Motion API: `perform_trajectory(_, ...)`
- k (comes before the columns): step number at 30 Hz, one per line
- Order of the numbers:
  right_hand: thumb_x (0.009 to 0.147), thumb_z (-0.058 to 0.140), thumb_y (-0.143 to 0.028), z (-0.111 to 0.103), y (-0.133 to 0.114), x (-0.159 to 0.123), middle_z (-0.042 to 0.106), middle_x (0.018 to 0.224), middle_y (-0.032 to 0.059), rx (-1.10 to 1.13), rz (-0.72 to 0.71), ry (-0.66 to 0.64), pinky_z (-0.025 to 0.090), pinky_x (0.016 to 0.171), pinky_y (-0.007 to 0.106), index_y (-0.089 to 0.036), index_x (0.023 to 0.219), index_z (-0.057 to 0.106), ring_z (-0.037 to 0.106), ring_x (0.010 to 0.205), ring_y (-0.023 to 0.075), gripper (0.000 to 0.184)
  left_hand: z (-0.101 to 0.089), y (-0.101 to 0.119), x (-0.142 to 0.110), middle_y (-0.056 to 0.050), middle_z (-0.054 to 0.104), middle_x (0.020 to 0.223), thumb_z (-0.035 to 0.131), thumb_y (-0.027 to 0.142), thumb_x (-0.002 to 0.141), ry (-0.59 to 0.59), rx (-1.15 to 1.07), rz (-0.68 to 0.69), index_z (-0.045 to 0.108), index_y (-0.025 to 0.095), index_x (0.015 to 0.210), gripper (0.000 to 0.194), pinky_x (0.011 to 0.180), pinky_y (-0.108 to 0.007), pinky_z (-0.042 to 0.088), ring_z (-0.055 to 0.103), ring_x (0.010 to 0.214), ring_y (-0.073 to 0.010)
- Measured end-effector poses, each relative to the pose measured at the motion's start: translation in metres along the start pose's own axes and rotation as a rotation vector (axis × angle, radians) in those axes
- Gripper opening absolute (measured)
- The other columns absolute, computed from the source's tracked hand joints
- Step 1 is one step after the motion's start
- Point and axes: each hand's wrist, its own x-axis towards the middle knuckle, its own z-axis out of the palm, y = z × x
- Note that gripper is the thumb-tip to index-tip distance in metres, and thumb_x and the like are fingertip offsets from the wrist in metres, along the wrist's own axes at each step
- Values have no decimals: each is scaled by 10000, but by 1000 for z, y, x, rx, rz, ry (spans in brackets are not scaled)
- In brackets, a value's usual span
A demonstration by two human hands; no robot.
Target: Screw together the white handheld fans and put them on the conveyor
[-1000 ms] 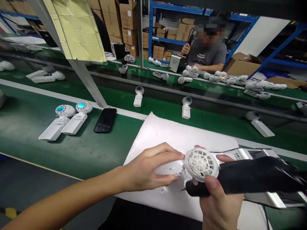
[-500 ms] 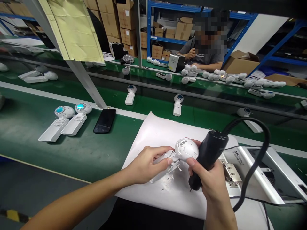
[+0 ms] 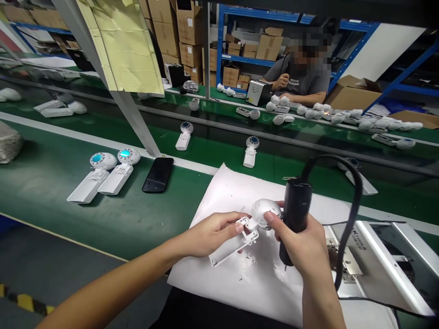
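My left hand pinches the flat, open-backed handle of a white plastic device. The round white head of this device lies between the thumb and fingers of my right hand. That same hand also grips a black corded electric screwdriver, which stands nearly upright, its thin bit pointing down and apart from the device. Beneath both hands is a white sheet with small dark screws or bits on it. Some of my right fingers are hidden behind the screwdriver and the head.
Two similar devices with blue discs lie left, beside a black phone. A silver metal machine stands at the right. More devices lie on the green belt beyond. A co-worker sits across, behind many white units.
The screwdriver has swung more upright in my right hand. The device has turned, showing more of the handle's inside. The whole view has shifted slightly.
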Motion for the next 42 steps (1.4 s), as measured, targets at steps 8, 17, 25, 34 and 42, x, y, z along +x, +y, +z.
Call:
perform_trajectory(8, 688, 819, -700, 16, 19, 7, 659, 667, -8, 202, 23, -47, 508, 631, 362, -195, 1244, 652, 606, 603, 193, 769, -17, -9, -12, -89, 712, 1239, 566, 438, 1109, 45, -63, 84, 706, 214, 1350, 357, 948, -312, 522, 673, 1094, -224)
perform_trajectory(17, 661, 808, -770, 33, 4, 9, 768, 869, 50, -157, 59, -35, 549, 802, 441, -266, 1111, 753, 733, 834, 304, 678, -17, 1, -35, -23, 729, 1131, 471, 339, 1124, 241, 483, 76, 684, 252, 1302, 292, 882, -286, 480, 654, 1000, -195)
perform_trajectory(25, 753, 703, -788, 61, 1, 49, 731, 772, 42, -331, -29, -244, 513, 702, 375, -262, 983, 730, 688, 739, 259, 574, -43, -12, -22, -49, 627, 1515, 420, 322, 1109, 303, 910, -69, 548, 253, 1525, 441, 1122, -360, 496, 589, 1386, -260)
perform_trajectory(34, 757, 720, -754, 91, 18, 59, 709, 713, 22, -276, -74, -379, 509, 643, 331, -216, 989, 709, 646, 633, 192, 586, -45, -30, 10, -152, 510, 1596, 511, 514, 1085, 394, 1209, -51, 401, 219, 1613, 615, 1073, -545, 473, 531, 1348, -393)
perform_trajectory(42, 832, 628, -770, 63, 14, 43, 773, 811, 65, -90, -52, -395, 491, 576, 384, -207, 977, 676, 626, 531, 211, 583, -46, -45, 6, -149, 700, 1272, 736, 598, 966, 502, 1346, -129, 529, 186, 1422, 648, 966, -462, 513, 656, 1157, -359)
